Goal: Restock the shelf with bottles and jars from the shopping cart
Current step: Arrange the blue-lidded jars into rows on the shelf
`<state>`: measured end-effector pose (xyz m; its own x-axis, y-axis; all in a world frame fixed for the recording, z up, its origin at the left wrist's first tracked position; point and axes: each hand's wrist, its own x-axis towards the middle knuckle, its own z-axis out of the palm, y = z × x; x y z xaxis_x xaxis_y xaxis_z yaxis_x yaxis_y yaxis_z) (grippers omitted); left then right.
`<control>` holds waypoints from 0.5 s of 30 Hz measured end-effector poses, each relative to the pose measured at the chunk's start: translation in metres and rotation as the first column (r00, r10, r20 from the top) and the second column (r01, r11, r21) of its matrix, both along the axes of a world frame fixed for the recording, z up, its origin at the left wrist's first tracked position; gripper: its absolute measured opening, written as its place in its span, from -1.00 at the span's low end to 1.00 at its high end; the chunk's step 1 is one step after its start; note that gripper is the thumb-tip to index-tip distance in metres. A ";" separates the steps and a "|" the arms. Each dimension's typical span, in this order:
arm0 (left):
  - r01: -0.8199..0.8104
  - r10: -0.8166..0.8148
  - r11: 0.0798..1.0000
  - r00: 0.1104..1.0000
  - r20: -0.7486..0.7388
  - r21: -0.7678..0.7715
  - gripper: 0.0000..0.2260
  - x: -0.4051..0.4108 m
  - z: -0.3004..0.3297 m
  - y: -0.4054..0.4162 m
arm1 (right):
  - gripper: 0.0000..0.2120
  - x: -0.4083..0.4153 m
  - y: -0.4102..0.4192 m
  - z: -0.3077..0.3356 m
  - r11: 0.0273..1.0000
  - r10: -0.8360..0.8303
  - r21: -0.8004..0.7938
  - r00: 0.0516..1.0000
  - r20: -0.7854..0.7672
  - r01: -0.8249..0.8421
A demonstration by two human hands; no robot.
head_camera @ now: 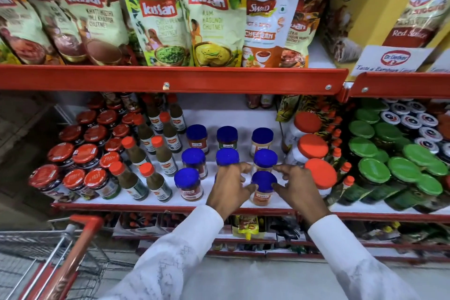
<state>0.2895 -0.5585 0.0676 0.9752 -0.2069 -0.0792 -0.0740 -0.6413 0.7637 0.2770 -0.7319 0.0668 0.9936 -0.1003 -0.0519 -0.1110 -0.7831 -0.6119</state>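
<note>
L hand & R hand flank front blue-lid jar on shelf; fingers spread, fingertips touching lid; grip unclear.

Glossy blue plastic lids cap the jars; the shelf edge is painted red metal; the sleeves are white cloth.

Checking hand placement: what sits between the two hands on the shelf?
Head view: a blue-lidded jar of orange paste stands between left hand and right hand.
</note>
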 end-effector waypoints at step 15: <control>-0.111 0.111 0.990 0.994 0.009 0.084 -0.58 -0.007 -0.031 -0.045 | -0.56 -0.003 -0.015 -0.014 0.972 0.055 0.231 0.997 -0.060 -0.039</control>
